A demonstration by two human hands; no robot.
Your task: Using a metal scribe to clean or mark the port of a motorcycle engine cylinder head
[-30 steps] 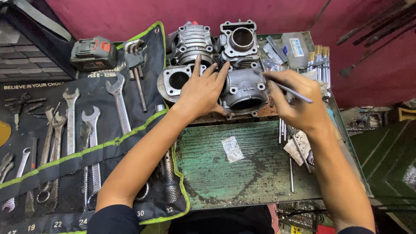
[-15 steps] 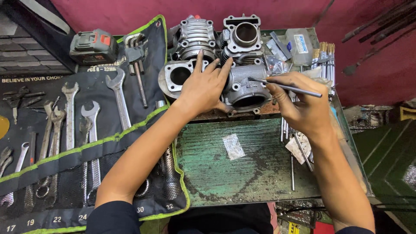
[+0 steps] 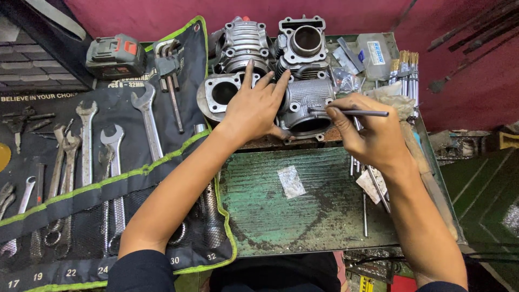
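A grey finned engine cylinder (image 3: pixel 305 105) lies on its side at the far edge of the green tray (image 3: pixel 281 216), bore facing near; a thin metal rod (image 3: pixel 354 113) touches its top.

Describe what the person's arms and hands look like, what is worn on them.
Both forearms are bare from above the elbow down. Dark, near-black short sleeves show at the bottom edge of the view on each upper arm. The left hand and right hand are ungloved; no ring, watch or bracelet is visible on either.
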